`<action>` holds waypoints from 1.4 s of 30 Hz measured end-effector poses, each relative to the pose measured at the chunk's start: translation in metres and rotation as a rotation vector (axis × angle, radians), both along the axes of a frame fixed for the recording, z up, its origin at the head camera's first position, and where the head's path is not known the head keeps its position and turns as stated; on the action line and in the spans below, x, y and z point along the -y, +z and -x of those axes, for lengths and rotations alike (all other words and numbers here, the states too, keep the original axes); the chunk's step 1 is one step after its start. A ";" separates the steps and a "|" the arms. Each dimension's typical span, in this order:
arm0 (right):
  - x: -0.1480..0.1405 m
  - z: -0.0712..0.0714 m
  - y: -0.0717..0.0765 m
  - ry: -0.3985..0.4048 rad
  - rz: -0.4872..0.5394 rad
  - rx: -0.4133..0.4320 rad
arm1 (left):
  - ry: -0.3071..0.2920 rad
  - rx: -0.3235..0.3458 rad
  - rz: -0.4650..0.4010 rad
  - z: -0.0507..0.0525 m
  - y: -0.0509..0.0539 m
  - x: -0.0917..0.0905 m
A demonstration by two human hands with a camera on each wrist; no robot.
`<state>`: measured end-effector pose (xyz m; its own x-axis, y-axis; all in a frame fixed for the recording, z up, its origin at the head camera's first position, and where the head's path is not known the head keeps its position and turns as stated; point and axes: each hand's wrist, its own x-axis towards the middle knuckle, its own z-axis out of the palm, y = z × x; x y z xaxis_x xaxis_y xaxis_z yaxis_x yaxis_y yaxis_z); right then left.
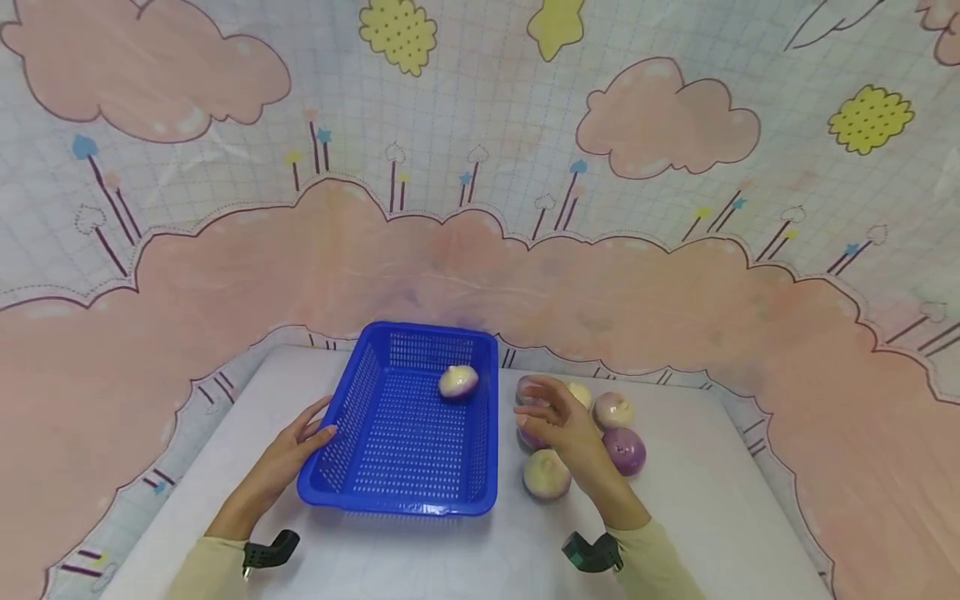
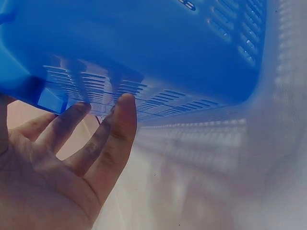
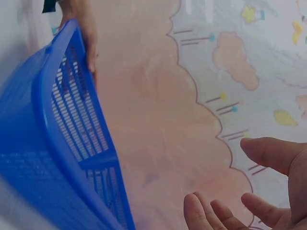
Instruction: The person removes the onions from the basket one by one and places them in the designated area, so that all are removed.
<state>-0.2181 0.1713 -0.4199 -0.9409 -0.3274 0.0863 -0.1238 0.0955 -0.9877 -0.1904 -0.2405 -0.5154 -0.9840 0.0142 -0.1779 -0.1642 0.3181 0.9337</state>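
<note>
A blue plastic basket with slotted walls stands on the table, and one white-and-purple turnip lies inside near its right wall. My left hand holds the basket's left rim, thumb on the edge; the left wrist view shows its fingers against the outer wall. Right of the basket, my right hand hovers above a group of several turnips, fingers loosely bent and nothing between them. It partly hides some of these. A purple turnip sits at the group's right side.
The white table reaches back to a patterned cloth with clouds and stars, which hangs behind and around it. Each wrist carries a small black device.
</note>
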 end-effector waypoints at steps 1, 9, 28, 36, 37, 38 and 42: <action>0.004 0.001 0.001 0.008 0.003 0.006 | -0.001 0.002 -0.001 0.000 0.000 0.000; 0.030 0.012 0.010 0.057 0.026 0.023 | 0.007 -0.012 0.035 0.004 0.001 0.002; 0.078 0.057 0.006 -0.043 -0.078 0.020 | 0.009 -0.028 0.063 0.012 0.002 0.006; 0.100 0.073 0.006 -0.047 -0.163 0.023 | 0.001 -0.018 0.072 0.018 0.005 0.008; 0.103 0.076 0.006 -0.050 -0.171 0.027 | -0.001 -0.016 0.073 0.018 0.006 0.009; 0.106 0.078 0.007 -0.054 -0.176 0.033 | -0.002 -0.014 0.073 0.019 0.007 0.009; 0.116 0.088 0.009 -0.064 -0.231 0.046 | -0.006 -0.017 0.076 0.022 0.009 0.009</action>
